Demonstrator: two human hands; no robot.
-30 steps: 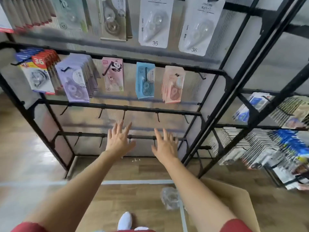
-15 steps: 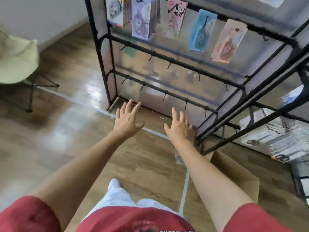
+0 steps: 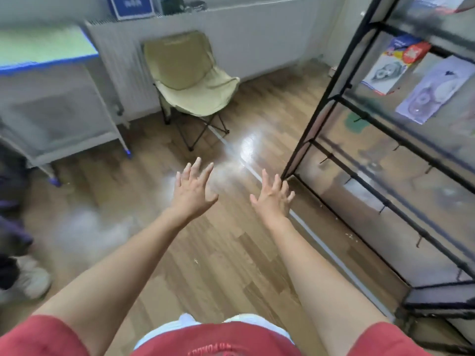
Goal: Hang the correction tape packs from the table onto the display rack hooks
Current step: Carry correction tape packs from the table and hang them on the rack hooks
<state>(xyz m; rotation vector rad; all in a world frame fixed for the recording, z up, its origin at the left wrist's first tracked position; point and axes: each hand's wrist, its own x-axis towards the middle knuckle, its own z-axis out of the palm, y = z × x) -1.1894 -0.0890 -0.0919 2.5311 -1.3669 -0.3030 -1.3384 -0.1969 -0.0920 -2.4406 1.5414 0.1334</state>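
While outstretched, both hands (image 3: 194, 191) (image 3: 273, 199) splayed, empty.

A red short-sleeved shirt (image 3: 231, 339) is worn, its left sleeve (image 3: 38, 335) seen at the lower left of the frame and its right sleeve (image 3: 385, 337) at the lower right. Blurred darker lettering (image 3: 213, 352) is printed at the bottom centre. White clothing (image 3: 187, 320) is glimpsed just above. The left hand (image 3: 194, 187) and right hand (image 3: 273, 197) are left uncovered.
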